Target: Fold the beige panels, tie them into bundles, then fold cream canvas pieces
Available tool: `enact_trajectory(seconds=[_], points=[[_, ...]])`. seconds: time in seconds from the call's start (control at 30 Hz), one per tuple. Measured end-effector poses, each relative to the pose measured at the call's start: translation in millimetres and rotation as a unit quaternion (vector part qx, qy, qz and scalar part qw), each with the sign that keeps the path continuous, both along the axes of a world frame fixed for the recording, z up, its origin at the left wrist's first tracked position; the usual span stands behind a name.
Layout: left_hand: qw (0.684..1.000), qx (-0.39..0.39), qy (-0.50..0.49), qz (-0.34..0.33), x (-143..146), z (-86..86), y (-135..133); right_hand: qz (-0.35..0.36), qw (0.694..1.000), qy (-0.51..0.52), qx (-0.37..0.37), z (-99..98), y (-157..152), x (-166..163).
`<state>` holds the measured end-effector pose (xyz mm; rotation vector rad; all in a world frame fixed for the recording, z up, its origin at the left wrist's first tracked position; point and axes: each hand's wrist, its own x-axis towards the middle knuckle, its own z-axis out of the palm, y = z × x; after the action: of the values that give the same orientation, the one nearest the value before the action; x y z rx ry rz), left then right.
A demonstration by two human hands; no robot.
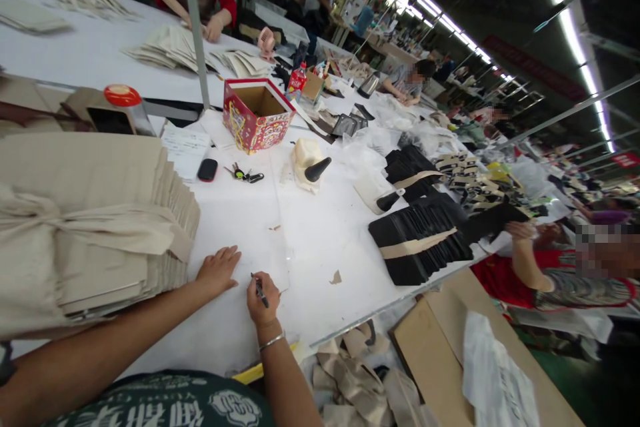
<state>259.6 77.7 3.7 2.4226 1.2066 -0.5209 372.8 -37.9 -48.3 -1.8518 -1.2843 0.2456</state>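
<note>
My left hand [219,271] lies flat on the white table [310,240], fingers spread, right beside a tall tied stack of beige cut pieces [85,227]. My right hand [263,300] is closed round a dark pen [259,289], its tip down on the table surface. A metal bangle sits on that wrist. The two hands are a short distance apart near the table's front edge.
A red patterned open box [255,113], keys [245,175], a small black device [207,169] and a cream lump with a black handle [309,163] lie further back. Black banded stacks [420,240] sit at right. Other people work at the right edge and far side. Cardboard [475,360] lies below.
</note>
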Motion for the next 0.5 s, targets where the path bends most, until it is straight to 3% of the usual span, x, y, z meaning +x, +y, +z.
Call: enact_trajectory(seconds=[0.5], points=[[1.0,0.018,0.007,-0.024,1.0,5.5,-1.8,0.021,0.998,-0.035,0.038,-8.0,-1.0,-8.5]])
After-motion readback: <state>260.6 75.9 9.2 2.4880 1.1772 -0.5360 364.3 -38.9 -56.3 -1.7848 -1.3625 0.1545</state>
